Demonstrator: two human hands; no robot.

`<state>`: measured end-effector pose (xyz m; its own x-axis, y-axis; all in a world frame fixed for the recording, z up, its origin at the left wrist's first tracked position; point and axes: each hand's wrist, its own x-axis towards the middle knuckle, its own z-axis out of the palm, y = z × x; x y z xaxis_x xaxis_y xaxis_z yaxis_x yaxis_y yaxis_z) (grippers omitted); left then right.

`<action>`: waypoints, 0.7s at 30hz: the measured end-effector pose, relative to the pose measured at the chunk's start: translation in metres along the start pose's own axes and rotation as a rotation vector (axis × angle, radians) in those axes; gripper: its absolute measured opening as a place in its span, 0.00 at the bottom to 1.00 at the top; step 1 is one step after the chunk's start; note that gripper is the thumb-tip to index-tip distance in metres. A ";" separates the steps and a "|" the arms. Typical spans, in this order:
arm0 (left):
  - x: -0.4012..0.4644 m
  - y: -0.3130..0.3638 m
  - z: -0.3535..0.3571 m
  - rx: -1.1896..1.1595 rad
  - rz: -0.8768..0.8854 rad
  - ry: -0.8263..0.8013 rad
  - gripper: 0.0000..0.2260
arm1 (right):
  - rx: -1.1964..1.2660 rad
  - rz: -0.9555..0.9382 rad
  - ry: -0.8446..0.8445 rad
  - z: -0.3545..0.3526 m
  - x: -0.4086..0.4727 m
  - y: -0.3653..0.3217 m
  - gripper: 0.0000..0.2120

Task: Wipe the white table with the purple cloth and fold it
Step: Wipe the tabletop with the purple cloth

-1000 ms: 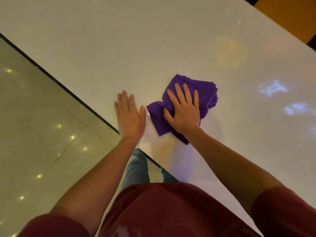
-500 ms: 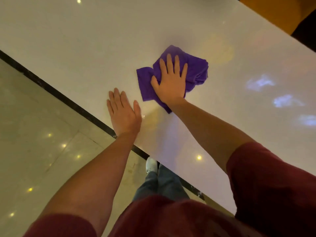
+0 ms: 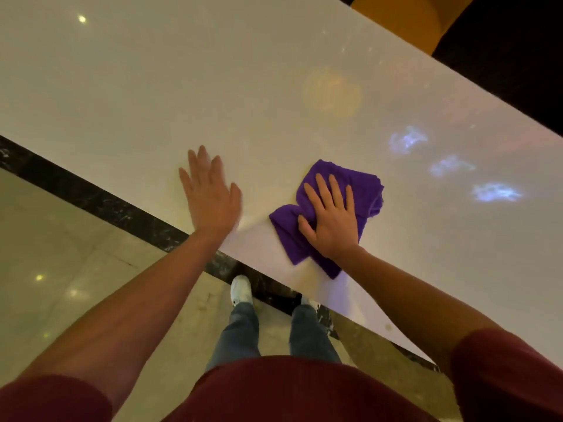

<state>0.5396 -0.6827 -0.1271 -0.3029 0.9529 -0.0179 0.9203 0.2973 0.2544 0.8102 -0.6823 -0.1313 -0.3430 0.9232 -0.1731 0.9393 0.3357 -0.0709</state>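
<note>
The glossy white table (image 3: 182,86) runs diagonally across the view. A bunched purple cloth (image 3: 364,185) lies near its front edge. My right hand (image 3: 330,222) presses flat on the cloth, fingers spread, thumb tucked into a fold. My left hand (image 3: 210,193) rests palm down on the bare tabletop to the left of the cloth, fingers apart, holding nothing.
The table's near edge (image 3: 268,266) runs just below both hands. Under it are a black floor strip (image 3: 91,193), pale shiny floor tiles (image 3: 61,254), and my legs and white shoe (image 3: 240,289). An orange seat (image 3: 402,16) stands beyond the far edge. Light reflections dot the tabletop.
My right hand pushed the cloth away across the table, then drew it back toward the near edge and to the right. My left hand stayed flat on the table.
</note>
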 end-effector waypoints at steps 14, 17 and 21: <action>-0.077 0.115 0.050 0.014 -0.149 0.013 0.28 | 0.136 -0.018 0.100 -0.008 0.011 0.053 0.33; -0.082 0.115 0.050 0.033 -0.189 0.008 0.28 | 0.155 -0.059 0.119 0.011 -0.073 0.084 0.33; -0.097 0.177 0.056 0.012 -0.065 -0.027 0.28 | 0.114 -0.079 0.072 0.026 -0.143 0.138 0.34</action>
<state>0.7453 -0.7191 -0.1344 -0.3557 0.9327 -0.0603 0.9017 0.3594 0.2403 0.9881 -0.7726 -0.1416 -0.4102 0.9074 -0.0916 0.9012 0.3878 -0.1935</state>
